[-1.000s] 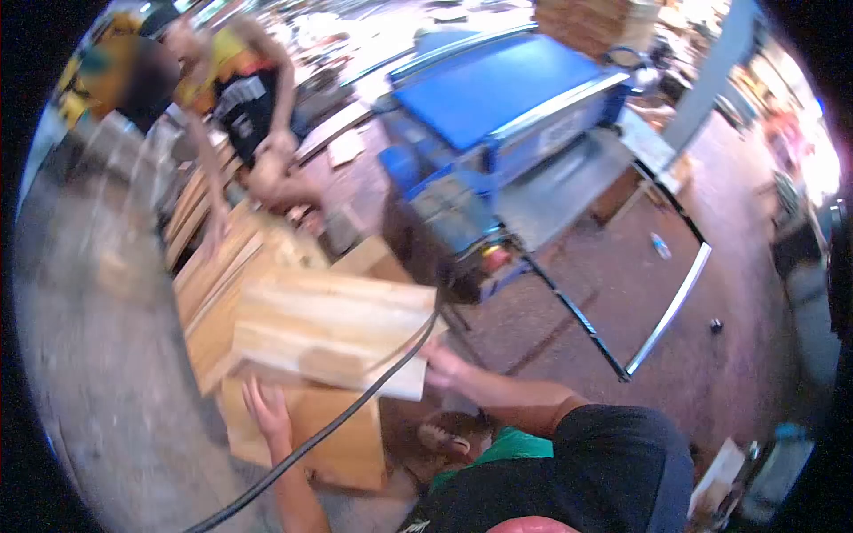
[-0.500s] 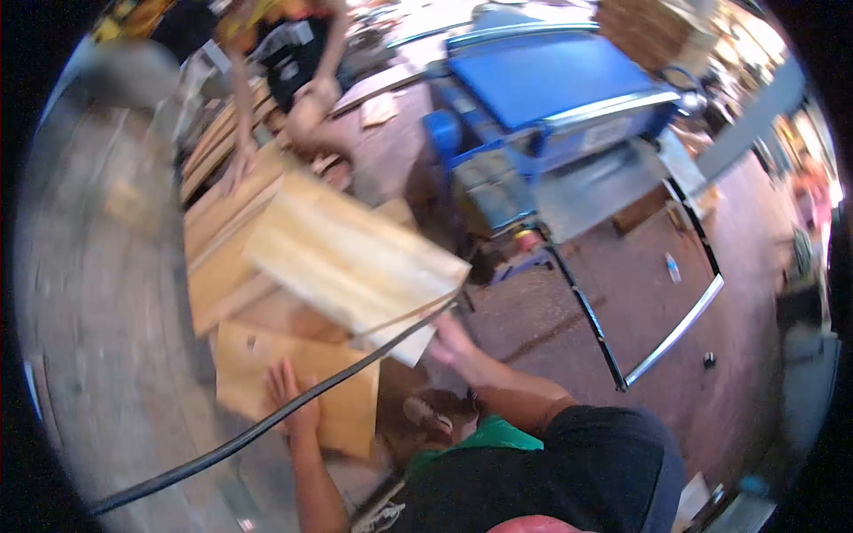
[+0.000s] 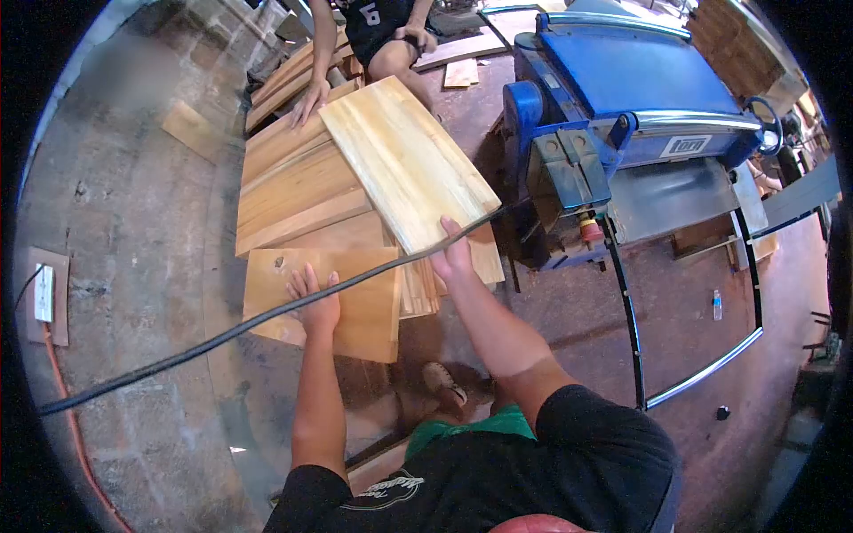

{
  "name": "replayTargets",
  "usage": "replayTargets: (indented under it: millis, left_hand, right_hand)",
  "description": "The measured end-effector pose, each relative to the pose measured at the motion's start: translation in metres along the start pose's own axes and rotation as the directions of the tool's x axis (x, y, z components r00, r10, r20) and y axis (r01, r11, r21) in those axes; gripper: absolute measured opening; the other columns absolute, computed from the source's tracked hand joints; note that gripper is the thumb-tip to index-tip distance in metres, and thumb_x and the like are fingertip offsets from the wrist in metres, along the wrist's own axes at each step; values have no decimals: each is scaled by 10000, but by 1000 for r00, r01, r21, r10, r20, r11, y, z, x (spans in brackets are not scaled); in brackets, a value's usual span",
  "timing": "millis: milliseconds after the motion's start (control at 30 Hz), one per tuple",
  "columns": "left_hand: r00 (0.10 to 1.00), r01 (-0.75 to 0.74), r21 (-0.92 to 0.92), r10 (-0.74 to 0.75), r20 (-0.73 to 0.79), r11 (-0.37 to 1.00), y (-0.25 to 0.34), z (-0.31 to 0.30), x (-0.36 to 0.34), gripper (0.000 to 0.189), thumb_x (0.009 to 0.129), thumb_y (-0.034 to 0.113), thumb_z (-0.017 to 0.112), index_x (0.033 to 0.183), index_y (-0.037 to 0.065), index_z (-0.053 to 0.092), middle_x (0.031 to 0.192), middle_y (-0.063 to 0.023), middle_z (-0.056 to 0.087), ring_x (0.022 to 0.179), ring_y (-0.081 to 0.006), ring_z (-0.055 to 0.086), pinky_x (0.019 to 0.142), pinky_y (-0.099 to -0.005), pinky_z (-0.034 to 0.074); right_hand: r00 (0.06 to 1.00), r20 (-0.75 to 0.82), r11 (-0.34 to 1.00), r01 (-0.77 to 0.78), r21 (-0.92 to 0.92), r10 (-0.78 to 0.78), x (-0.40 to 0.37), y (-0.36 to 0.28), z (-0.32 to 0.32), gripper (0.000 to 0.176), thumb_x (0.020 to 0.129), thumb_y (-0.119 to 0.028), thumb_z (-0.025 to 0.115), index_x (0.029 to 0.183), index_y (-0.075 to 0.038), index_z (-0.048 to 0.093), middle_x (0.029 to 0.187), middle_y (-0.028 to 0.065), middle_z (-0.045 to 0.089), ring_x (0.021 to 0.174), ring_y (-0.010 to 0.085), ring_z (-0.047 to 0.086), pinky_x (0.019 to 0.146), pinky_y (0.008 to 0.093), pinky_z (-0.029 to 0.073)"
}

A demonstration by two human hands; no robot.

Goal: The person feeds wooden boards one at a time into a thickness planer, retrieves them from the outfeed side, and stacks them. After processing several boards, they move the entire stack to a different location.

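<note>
Plank (image 3: 404, 164) lay angled atop stack (image 3: 293, 191), near end gripped by right hand (image 3: 453, 258); left hand (image 3: 313, 298) rested open on lower board (image 3: 355, 311); not yet squared.

Bright daylight, sharp centre, fisheye warp, dark corners.

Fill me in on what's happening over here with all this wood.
A person holds the near end of a pale board with the right hand; the board lies slanted across a stack of planks. The left hand lies flat on a lower board at the stack's near end. A black cable crosses in front of both hands. A second person crouches at the far end, and a blue machine stands to the right.
</note>
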State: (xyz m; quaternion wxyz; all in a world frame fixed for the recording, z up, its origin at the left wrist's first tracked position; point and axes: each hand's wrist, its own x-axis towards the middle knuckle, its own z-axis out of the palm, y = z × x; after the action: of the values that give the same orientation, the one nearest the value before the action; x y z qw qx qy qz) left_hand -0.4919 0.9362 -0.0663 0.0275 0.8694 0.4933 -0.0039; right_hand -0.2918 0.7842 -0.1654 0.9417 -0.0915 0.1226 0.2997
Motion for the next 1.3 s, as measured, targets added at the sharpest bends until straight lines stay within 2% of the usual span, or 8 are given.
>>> replayTargets:
  millis: [500, 600, 667, 933, 1033, 1067, 1233, 1300]
  left_hand:
    - [978, 208, -27, -208, -7, 978, 23, 2, 65, 792, 870, 668, 347, 1483, 190, 195, 1541, -168, 116, 1418, -373, 88, 1042, -695, 83]
    - [982, 157, -107, -166, -88, 982, 11, 16, 85, 787, 874, 653, 375, 1475, 168, 226, 1514, -194, 194, 1396, -402, 150, 1078, -631, 108]
    - [990, 64, -143, -81, -112, 988, 14, 9, 79, 777, 884, 624, 404, 1464, 127, 259, 1476, -213, 282, 1368, -427, 209, 1121, -521, 151]
    - [982, 189, 40, -188, -27, 981, 21, 5, 84, 780, 896, 639, 337, 1484, 147, 192, 1525, -190, 163, 1405, -388, 126, 1095, -590, 132]
    - [980, 201, -27, -201, -8, 979, 11, 10, 89, 756, 899, 631, 337, 1488, 186, 176, 1533, -200, 119, 1412, -387, 109, 1029, -703, 88]
    - [979, 204, -2, -204, -24, 979, 15, 11, 87, 749, 899, 630, 338, 1487, 192, 183, 1533, -200, 119, 1412, -389, 108, 1024, -708, 90]
    - [975, 220, 6, -220, -24, 976, 29, -3, 79, 749, 896, 633, 346, 1485, 197, 192, 1535, -194, 116, 1410, -391, 114, 1024, -704, 117]
    - [977, 212, -15, -212, -8, 977, 24, 3, 81, 756, 894, 636, 348, 1487, 194, 187, 1537, -191, 108, 1408, -397, 119, 1026, -707, 98]
  right_hand:
    - [998, -64, 999, -4, 45, 7, -58, -26, -79, 533, 850, -68, 570, 1340, -14, 366, 1312, 131, 480, 1224, 294, 455, 1067, 441, 353]
    - [992, -125, 999, 20, -43, -25, -58, -29, -109, 539, 876, -44, 538, 1368, -37, 320, 1330, 129, 459, 1229, 294, 449, 1069, 449, 359]
    - [967, -252, 987, 6, 162, 36, -58, -22, -128, 535, 879, -61, 554, 1363, -37, 326, 1328, 132, 459, 1234, 298, 443, 1077, 451, 351]
    - [983, -162, 977, 119, 178, -90, -69, -5, -128, 559, 854, -57, 588, 1353, -18, 340, 1330, 138, 460, 1229, 308, 450, 1066, 469, 358]
    - [961, -246, 991, 136, 13, -128, -79, -16, -151, 466, 841, -69, 623, 1264, 5, 441, 1225, 118, 544, 1128, 277, 533, 997, 426, 432]
    - [933, -347, 995, 99, 1, -92, -75, -12, -165, 416, 847, -69, 620, 1232, -10, 476, 1183, 113, 570, 1098, 262, 551, 973, 413, 449]
    - [943, -316, 987, 59, -151, -104, -61, 8, -203, 389, 850, -80, 633, 1214, -38, 502, 1141, 92, 593, 1035, 236, 586, 918, 402, 487]
    - [880, -471, 947, -199, -253, 59, -52, 13, -207, 386, 860, -120, 648, 1207, -31, 505, 1123, 102, 596, 1008, 246, 599, 806, 397, 543]
